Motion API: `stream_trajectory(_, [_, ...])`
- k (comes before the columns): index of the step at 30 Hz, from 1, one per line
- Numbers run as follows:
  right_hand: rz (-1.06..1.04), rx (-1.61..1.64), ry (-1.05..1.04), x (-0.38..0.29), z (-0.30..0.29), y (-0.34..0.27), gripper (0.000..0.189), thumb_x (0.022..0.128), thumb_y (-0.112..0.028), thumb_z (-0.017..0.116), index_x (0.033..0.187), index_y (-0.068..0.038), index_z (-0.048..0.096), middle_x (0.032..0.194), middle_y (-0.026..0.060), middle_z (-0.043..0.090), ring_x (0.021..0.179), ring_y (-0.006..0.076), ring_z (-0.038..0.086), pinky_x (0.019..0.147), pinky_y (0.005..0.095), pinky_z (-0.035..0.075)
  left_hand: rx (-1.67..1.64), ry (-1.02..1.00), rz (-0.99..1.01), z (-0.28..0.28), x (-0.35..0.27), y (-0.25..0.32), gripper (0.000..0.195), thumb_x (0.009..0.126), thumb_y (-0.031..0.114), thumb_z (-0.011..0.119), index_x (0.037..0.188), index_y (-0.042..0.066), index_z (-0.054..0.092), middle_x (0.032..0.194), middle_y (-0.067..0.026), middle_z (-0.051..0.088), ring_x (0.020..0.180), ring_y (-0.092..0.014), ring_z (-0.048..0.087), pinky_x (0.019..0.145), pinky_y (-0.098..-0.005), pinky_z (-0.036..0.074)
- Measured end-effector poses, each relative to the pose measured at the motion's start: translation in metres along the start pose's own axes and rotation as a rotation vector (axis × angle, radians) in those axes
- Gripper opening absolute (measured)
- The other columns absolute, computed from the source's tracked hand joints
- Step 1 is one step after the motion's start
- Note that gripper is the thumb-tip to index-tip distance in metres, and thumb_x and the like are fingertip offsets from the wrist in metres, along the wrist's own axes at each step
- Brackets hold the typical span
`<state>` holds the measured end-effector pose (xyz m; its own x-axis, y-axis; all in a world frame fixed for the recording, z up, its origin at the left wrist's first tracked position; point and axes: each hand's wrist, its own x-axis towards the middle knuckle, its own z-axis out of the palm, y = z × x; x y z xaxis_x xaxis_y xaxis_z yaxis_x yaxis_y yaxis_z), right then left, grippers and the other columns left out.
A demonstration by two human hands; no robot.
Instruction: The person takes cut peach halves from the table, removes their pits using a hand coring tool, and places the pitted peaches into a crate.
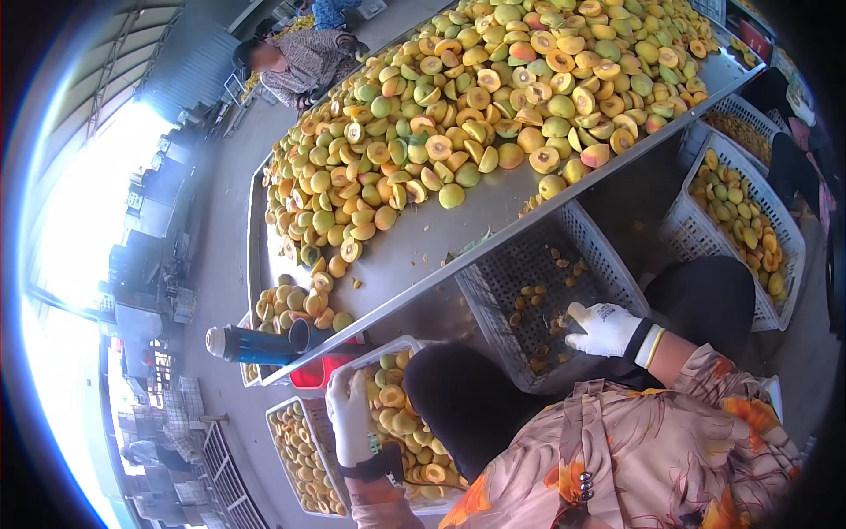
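My right hand (605,328), in a white work glove, is over the near side of a grey plastic crate (489,311) between my knees. Its fingers are at something small and brownish, perhaps a fruit stone; the hold is unclear. Several fruit stones (529,291) lie on the crate's floor. My left hand (349,410), gloved too, is at the rim of a white crate of halved fruit (396,397) beside my knee; its fingertips are hidden. Beyond both hands a metal table (462,221) bears a large heap of halved yellow-green stone fruit (476,99).
A blue vacuum flask (254,345) and a dark cup (307,334) stand at the table's left corner, above a red container (310,377). Fruit-filled crates stand at lower left (304,456) and right (740,218). A person (304,63) works across the table.
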<state>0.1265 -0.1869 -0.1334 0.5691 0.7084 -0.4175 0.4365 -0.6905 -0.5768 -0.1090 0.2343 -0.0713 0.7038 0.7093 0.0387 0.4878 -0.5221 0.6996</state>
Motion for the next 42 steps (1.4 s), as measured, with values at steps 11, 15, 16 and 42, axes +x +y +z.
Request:
stream_trajectory(11, [-0.058,0.102,-0.065,0.009,0.013,0.001,0.048,0.097,-0.046,0.055,0.119,-0.004,0.053,0.097,0.0281,0.07,0.093,0.0465,0.068,0.083,0.0543,0.052,0.459,-0.193,0.541,0.252,0.215,0.18,0.063,0.082,0.036,0.077,0.125,-0.004,0.055,0.118,-0.0266,0.067,0.105,-0.04,0.066,0.092,-0.046,0.052])
stream_trajectory(15, [-0.082,0.142,-0.073,0.002,-0.006,-0.007,0.043,0.097,-0.044,0.054,0.117,-0.006,0.054,0.089,0.0263,0.069,0.085,0.0465,0.068,0.08,0.0545,0.053,0.526,-0.259,0.407,0.273,0.227,0.197,0.069,0.083,0.036,0.076,0.133,-0.004,0.049,0.115,-0.0281,0.065,0.108,-0.042,0.064,0.093,-0.0468,0.052])
stream_trajectory(16, [-0.072,0.144,-0.007,0.002,-0.004,-0.006,0.042,0.096,-0.043,0.056,0.115,-0.005,0.054,0.088,0.0266,0.069,0.084,0.0467,0.068,0.078,0.0536,0.054,0.422,-0.301,0.373,0.269,0.222,0.198,0.066,0.083,0.033,0.076,0.131,-0.004,0.05,0.11,-0.0261,0.066,0.1,-0.04,0.066,0.088,-0.0443,0.053])
stream_trajectory(42, [-0.606,0.417,0.754,-0.064,-0.019,-0.105,0.035,0.093,-0.022,0.07,0.108,-0.001,0.047,0.08,0.0247,0.065,0.075,0.0463,0.067,0.059,0.049,0.05,-1.182,-0.349,0.139,0.153,-0.087,0.24,0.056,0.106,0.049,0.048,0.132,-0.001,0.055,0.112,-0.0171,0.067,0.088,-0.018,0.062,0.08,-0.0301,0.051])
